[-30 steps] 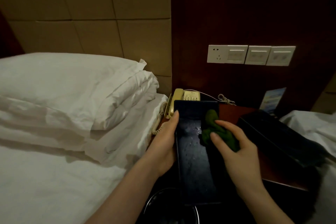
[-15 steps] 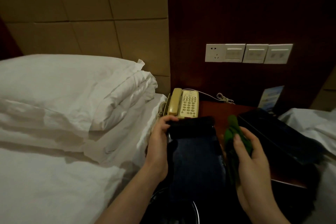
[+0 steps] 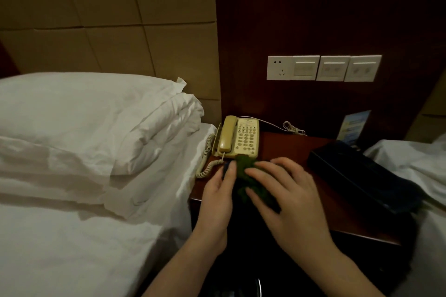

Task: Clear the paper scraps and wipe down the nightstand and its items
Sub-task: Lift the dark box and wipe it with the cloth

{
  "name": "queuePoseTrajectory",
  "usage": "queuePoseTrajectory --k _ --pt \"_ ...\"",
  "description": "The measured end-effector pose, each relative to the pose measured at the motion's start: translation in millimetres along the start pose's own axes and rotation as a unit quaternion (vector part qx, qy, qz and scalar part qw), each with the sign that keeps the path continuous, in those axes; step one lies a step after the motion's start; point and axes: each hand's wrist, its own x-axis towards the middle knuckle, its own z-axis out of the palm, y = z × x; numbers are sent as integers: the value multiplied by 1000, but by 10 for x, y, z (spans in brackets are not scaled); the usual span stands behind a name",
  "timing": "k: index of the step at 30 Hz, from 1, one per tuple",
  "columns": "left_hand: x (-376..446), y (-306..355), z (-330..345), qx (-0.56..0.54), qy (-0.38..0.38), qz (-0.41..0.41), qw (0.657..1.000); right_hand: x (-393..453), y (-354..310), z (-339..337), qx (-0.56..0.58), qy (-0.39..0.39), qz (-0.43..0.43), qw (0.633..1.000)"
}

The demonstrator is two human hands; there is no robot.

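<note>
My left hand [image 3: 217, 190] lies along the left edge of a dark flat tray [image 3: 226, 167] and holds it low over the front of the reddish nightstand [image 3: 289, 146]. Most of the tray is lost in shadow beneath my hands. My right hand [image 3: 289, 198] presses a green cloth [image 3: 246, 170] onto the tray with its fingers spread. A beige corded telephone [image 3: 243, 137] stands just behind the cloth. No paper scraps show.
A long black box [image 3: 357, 173] lies on the nightstand's right side, with a blue card [image 3: 353, 125] upright behind it. White bedding [image 3: 84, 116] borders the left, more white linen [image 3: 410, 159] the right. Wall switches [image 3: 323, 68] sit above. A metal rim [image 3: 258, 287] glints below.
The tray was held up facing me while the cloth rubbed it. It has tipped away and come down low over the nightstand, uncovering the telephone. My right hand moved the cloth back on top.
</note>
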Motion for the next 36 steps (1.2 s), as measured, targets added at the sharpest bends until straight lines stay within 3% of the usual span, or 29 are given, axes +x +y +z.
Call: queuePoseTrajectory --k 2,6,11,16,20,23,26,28,36 --pt "33 39 -33 4 17 18 1000 70 86 -52 -30 -11 31 999" --pt "54 64 13 34 29 51 998 167 158 -92 38 25 153 987" --pt "116 115 143 -13 46 3 999 17 -380 115 41 -3 74 996" --pt "284 292 -21 -26 127 30 991 -348 -139 51 47 -56 18 997" --pt "295 273 -58 3 125 39 991 -160 138 -89 61 -30 102 992" --pt "258 275 -23 10 128 45 991 79 162 -145 185 -2 200 962" --pt "275 337 -124 3 143 41 989 -35 -44 -104 328 -53 262 906" --pt "266 321 -161 21 149 50 987 -137 -148 -68 386 -46 285 876" --pt "145 108 -68 124 74 137 980 226 10 -130 393 67 315 861"
